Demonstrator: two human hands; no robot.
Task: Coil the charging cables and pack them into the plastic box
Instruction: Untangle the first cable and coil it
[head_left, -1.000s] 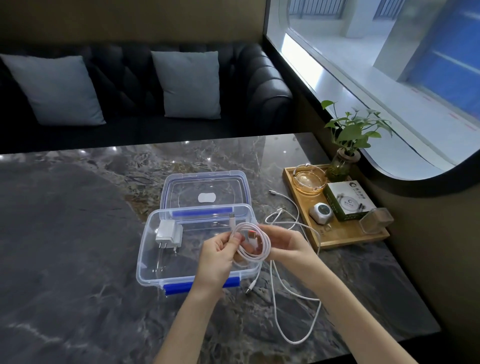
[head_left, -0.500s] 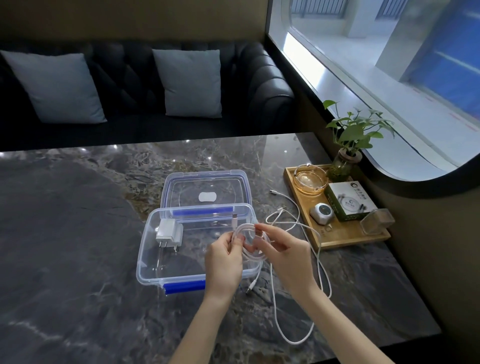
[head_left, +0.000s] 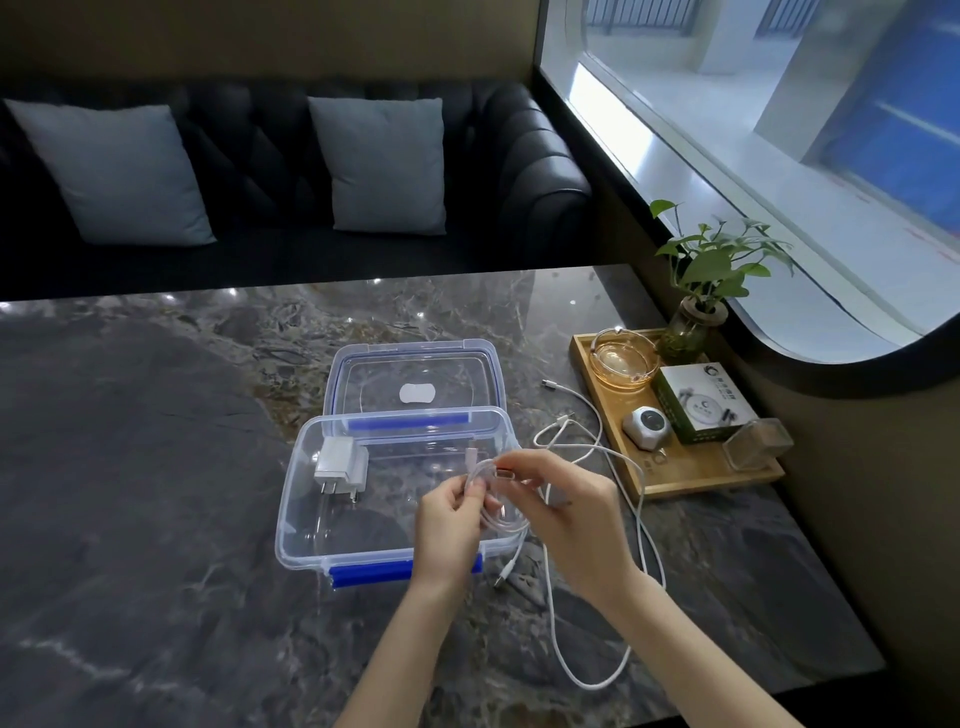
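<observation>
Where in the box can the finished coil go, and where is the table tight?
Inside the plastic box, the floor in front of and right of the white charger is bare. The table left of the box is open. Crowded: the loose cable sprawls between the box and wooden tray.

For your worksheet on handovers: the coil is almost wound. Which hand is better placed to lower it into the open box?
Left, probably. The left hand already pinches the coil over the box; the right hand is nearer the loose cable.

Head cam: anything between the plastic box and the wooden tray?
Yes: loose white cable sprawls on the marble table between plastic box and wooden tray.
</observation>
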